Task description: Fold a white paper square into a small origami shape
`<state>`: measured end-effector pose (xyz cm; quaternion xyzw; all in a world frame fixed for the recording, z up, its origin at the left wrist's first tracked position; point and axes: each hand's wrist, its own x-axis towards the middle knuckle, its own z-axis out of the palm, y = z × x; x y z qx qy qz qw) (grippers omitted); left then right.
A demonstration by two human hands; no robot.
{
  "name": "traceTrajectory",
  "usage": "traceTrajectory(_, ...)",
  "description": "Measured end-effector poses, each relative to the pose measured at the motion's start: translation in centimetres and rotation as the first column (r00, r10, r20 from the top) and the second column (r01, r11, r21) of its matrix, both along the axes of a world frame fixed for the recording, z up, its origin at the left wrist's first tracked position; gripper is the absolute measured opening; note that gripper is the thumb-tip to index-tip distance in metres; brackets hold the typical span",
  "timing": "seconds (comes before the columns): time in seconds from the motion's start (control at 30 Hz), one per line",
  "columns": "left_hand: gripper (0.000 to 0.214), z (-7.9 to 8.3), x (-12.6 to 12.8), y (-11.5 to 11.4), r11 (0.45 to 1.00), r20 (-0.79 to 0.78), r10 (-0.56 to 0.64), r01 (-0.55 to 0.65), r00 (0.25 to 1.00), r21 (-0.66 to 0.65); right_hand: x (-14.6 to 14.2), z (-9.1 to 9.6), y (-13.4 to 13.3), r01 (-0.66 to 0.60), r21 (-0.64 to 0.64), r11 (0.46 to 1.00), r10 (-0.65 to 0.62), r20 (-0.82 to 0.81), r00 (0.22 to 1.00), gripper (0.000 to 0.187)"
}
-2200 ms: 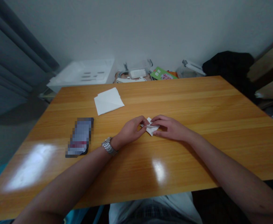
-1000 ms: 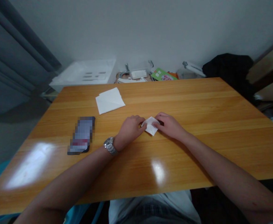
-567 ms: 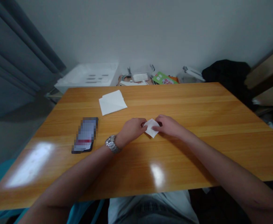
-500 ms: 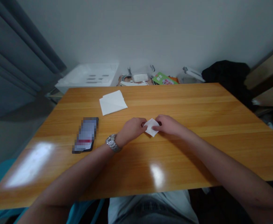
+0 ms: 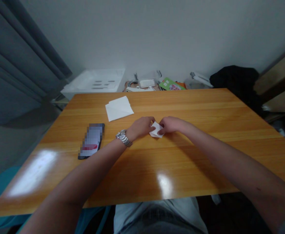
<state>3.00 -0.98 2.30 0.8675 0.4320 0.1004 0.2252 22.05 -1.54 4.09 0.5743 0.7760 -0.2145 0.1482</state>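
Note:
A small folded piece of white paper (image 5: 156, 130) is held between both hands, just over the middle of the wooden table (image 5: 137, 175). My left hand (image 5: 142, 126), with a silver watch (image 5: 124, 138) on its wrist, pinches the paper's left side between thumb and fingers. On the right side my right hand (image 5: 170, 125) grips it, the thumb lying across its front. The curled fingertips behind the paper are partly hidden. Larger sheets of white paper (image 5: 119, 109) lie stacked on the table, beyond my left hand.
A phone (image 5: 91, 141) with a blurred screen lies left of my left forearm. Behind the table stand a white plastic tray (image 5: 93, 83), a green booklet (image 5: 170, 84) and assorted items. A dark cloth-like heap (image 5: 234, 81) is at the far right.
Both hands have shifted slightly away from me with the small paper. The paper's outline has changed from a diamond to a more angled, creased shape, with the fingers resting differently on it.

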Motion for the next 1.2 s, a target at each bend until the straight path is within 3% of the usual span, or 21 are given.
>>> traceTrajectory(0.2, 0.019, -1.2, 0.2, 1.2, 1.000, -0.004, -0.019, 0.019, 1.000, -0.011, -0.3, 0.3, 0.6, 0.002, -0.031, 1.000, 0.000, 0.065, 0.998, 0.039)
traceTrajectory(0.33, 0.038, -1.1, 0.1, 1.2, 0.996, 0.040, -0.088, 0.087, 0.995, 0.018, -0.2, 0.2, 0.5, 0.051, -0.169, 0.984, -0.059, -0.043, 0.997, 0.029)
traceTrajectory(0.43, 0.037, -1.2, 0.2, 1.2, 0.989, 0.037, -0.149, 0.148, 0.988, 0.011, -0.1, 0.0, 0.2, 0.060, -0.237, 0.970, -0.089, -0.113, 0.990, 0.024)
traceTrajectory(0.7, 0.026, -0.4, 0.5, 0.3, 0.995, -0.120, -0.074, 0.081, 0.990, 0.056, -0.3, -0.4, -0.1, 0.076, -0.283, 0.956, -0.142, -0.221, 0.965, 0.014)
traceTrajectory(0.83, 0.027, 0.5, 0.6, -0.4, 0.998, -0.187, -0.040, 0.049, 0.982, 0.042, -0.6, 0.0, -0.5, 0.096, -0.270, 0.958, -0.160, -0.226, 0.961, 0.020)
traceTrajectory(1.03, 0.024, 0.9, 0.6, -0.8, 0.998, -0.262, 0.007, 0.010, 0.965, 0.063, -0.5, 0.7, -1.2, 0.049, -0.405, 0.913, -0.177, -0.286, 0.942, 0.023)
traceTrajectory(1.1, 0.023, 0.9, 0.5, -0.9, 0.998, -0.264, 0.006, 0.010, 0.964, 0.062, -0.4, 1.0, -1.3, 0.014, -0.367, 0.930, -0.123, -0.273, 0.954, 0.023)
traceTrajectory(1.2, 0.025, 1.1, 0.3, -0.9, 0.998, -0.264, -0.007, 0.025, 0.964, 0.065, -0.4, 1.4, -1.4, -0.005, -0.171, 0.985, -0.026, -0.178, 0.984, 0.030)
